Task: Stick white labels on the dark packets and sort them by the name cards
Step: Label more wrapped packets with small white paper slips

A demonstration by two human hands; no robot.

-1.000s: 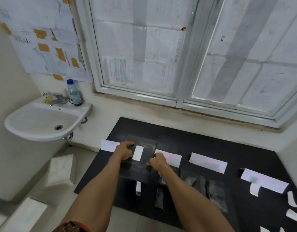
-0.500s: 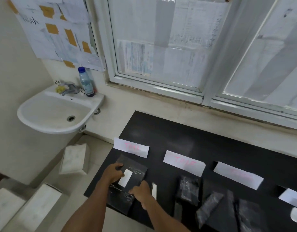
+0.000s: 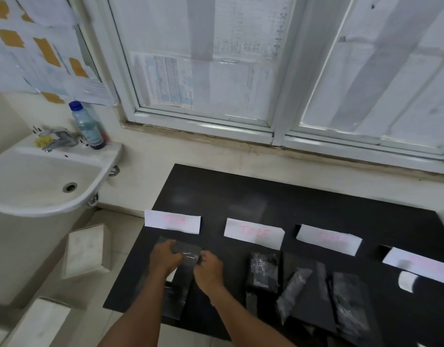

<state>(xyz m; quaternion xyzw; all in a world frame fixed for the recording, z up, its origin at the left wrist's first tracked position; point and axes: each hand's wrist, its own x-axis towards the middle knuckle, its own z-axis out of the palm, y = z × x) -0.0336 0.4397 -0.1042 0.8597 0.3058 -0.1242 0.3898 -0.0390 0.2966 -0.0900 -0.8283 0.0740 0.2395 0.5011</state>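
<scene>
Head view, looking down over the black matte table [image 3: 278, 199] under the papered window.

Both hands on one dark translucent plastic packet [image 3: 184, 254] at the table's left end, just below the leftmost white name card with pink writing [image 3: 172, 221]. Left hand [image 3: 163, 259] curled over the packet's left side, fingers bent, gripping it. Right hand [image 3: 208, 269] closed on the packet's right edge, pinching it. The packet lies flat along the table, and its near end reaches the front edge. A sliver of white label [image 3: 171, 277] peeks out beside my left wrist; I cannot tell whether it is stuck to the packet.

Second white name card with pink lettering [image 3: 254, 232] sits to the right, with a crumpled dark packet [image 3: 263, 270] just below it. Third white card [image 3: 329, 239] further right; below it a narrow dark packet lying tilted [image 3: 292, 291] and a larger flat dark packet [image 3: 349, 304] beside it, the two near each other. Fourth white card [image 3: 416, 264] at the right edge, blurred, with a curled white label strip [image 3: 406, 281] just under it.

Pink writing on all cards too smeared to read.

Off the table: white ceramic sink [image 3: 41, 181] at left, clear plastic bottle with blue cap [image 3: 87, 125] standing on its rim by the tap.
</scene>
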